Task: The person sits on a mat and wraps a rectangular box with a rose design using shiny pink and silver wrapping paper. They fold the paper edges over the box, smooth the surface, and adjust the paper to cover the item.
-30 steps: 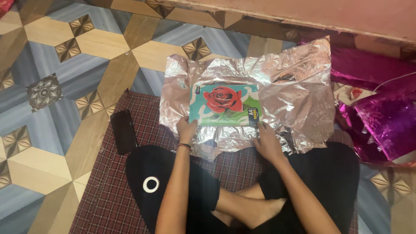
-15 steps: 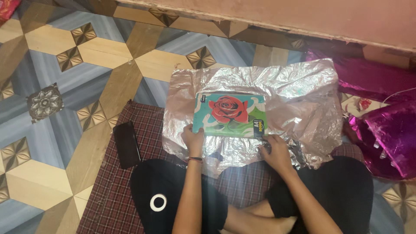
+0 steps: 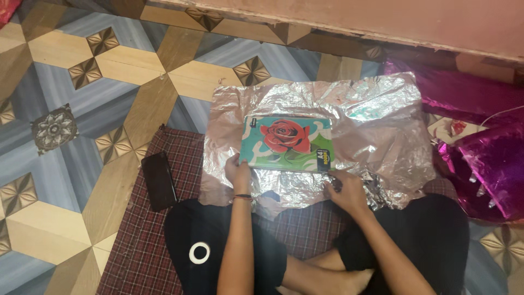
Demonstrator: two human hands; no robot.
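Observation:
A teal notebook point(image 3: 286, 143) with a red rose on its cover lies flat on a crinkled silver foil sheet point(image 3: 376, 128) spread over the floor. My left hand point(image 3: 238, 173) rests at the notebook's near left corner, fingers on its edge and on the foil. My right hand point(image 3: 342, 190) presses on the foil just below the notebook's near right corner, fingers curled into the foil's near edge. Whether it pinches the foil I cannot tell.
A dark phone point(image 3: 159, 180) lies on the checked maroon mat point(image 3: 147, 240) at my left. A roll of white tape point(image 3: 199, 253) sits on my black-clad knee. Shiny magenta wrapping point(image 3: 488, 158) is heaped at the right. A pink wall base point(image 3: 382, 22) runs along the far side.
The notebook has slid slightly left on the foil with my left hand. My right hand has dropped a little toward the foil's near edge. The view has shifted a bit.

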